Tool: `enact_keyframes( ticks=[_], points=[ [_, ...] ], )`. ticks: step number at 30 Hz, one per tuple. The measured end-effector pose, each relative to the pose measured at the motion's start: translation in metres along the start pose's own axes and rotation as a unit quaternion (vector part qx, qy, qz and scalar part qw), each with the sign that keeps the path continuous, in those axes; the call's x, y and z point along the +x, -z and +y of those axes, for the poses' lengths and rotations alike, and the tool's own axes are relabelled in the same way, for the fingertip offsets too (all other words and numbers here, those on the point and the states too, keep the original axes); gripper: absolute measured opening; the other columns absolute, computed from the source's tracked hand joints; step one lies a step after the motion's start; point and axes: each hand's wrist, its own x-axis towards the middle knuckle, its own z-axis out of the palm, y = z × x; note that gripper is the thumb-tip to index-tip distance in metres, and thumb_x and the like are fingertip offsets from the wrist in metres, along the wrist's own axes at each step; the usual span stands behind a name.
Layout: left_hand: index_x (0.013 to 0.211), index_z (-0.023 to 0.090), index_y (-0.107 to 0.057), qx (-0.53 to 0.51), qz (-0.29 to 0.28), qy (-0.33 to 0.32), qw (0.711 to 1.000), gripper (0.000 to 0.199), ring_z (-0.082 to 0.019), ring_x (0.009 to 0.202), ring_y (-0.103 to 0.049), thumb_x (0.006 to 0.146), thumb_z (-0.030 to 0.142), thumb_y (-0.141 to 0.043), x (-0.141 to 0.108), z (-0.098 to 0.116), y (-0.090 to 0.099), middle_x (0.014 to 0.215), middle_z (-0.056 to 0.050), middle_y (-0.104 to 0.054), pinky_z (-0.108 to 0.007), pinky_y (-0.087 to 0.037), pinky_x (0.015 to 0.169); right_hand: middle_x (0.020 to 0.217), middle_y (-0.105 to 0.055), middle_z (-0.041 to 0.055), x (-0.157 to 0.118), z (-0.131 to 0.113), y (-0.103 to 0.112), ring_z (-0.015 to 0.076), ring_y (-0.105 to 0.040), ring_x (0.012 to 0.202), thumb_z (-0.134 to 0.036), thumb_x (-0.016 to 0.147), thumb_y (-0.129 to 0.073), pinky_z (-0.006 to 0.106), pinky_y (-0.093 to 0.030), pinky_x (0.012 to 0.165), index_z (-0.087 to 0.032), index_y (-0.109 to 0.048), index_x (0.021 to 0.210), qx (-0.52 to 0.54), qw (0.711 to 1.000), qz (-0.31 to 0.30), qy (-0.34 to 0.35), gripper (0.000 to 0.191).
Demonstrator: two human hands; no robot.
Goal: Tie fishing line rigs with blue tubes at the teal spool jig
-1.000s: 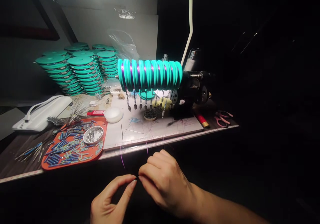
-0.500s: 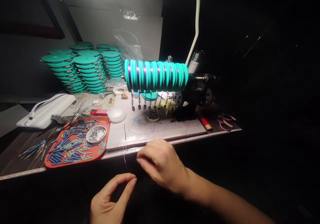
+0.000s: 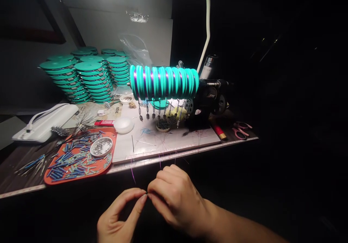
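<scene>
My left hand (image 3: pixel 112 221) is closed in a pinch at the bottom, thumb against forefinger, on a tiny dark bit at the fingertips. Touching those fingertips, my right hand (image 3: pixel 178 196) pinches too; what it grips is too small to make out. A thin purple line (image 3: pixel 133 174) hangs over the table edge just above the left hand. Beyond the hands, a row of teal spools (image 3: pixel 164 82) wound with purple line sits on a horizontal shaft. Small dark fittings (image 3: pixel 147 115) dangle below the spools.
At left, an orange tray (image 3: pixel 78 176) holds blue tubes and a white dish (image 3: pixel 92 149) of metal bits. Stacked teal spools (image 3: pixel 91 67) stand behind. A dark winding machine (image 3: pixel 202 109), red tube (image 3: pixel 218 131) and pink-handled scissors (image 3: pixel 240 133) are at right.
My right hand has come down so its fingertips meet those of the left, which stays about where it was. Thin line strands now show above the right hand. The view has shifted slightly.
</scene>
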Motion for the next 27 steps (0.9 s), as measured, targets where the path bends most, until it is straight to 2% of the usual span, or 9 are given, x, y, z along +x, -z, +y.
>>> enact_keyframes(
  ticks=[6,13,27],
  points=[
    [0.064,0.026,-0.071,-0.003,-0.006,-0.019,1.0,0.007,-0.016,0.063,-0.066,0.058,0.026,-0.073,-0.0022,0.0022,-0.0008,0.067,0.003,-0.071,-0.019,-0.054,0.062,0.065,-0.051,0.0003,0.0004,-0.0006,-0.0009,0.0144,-0.04,0.061,-0.018,0.084,-0.045,0.029,-0.026,0.058,-0.018,-0.053,0.071,-0.036,0.999,-0.023,0.003,0.015],
    [0.07,0.027,-0.073,0.006,-0.021,0.007,1.0,0.011,-0.018,0.065,-0.068,0.059,0.03,-0.073,-0.0025,0.0012,-0.0007,0.066,0.003,-0.072,-0.022,-0.055,0.064,0.064,-0.05,-0.0002,0.0005,-0.0013,0.0001,0.0143,-0.038,0.06,-0.018,0.083,-0.046,0.029,-0.026,0.057,-0.017,-0.052,0.069,-0.053,0.998,-0.031,0.009,0.016],
    [0.07,0.027,-0.07,0.03,-0.031,-0.09,0.995,0.008,-0.012,0.06,-0.066,0.062,0.025,-0.072,-0.0006,-0.003,-0.0001,0.068,0.006,-0.071,-0.013,-0.053,0.06,0.065,-0.05,-0.0003,0.0023,-0.0018,-0.001,0.0145,-0.038,0.06,-0.017,0.082,-0.047,0.029,-0.026,0.058,-0.017,-0.051,0.067,-0.071,0.996,-0.042,0.014,0.016]
  ],
)
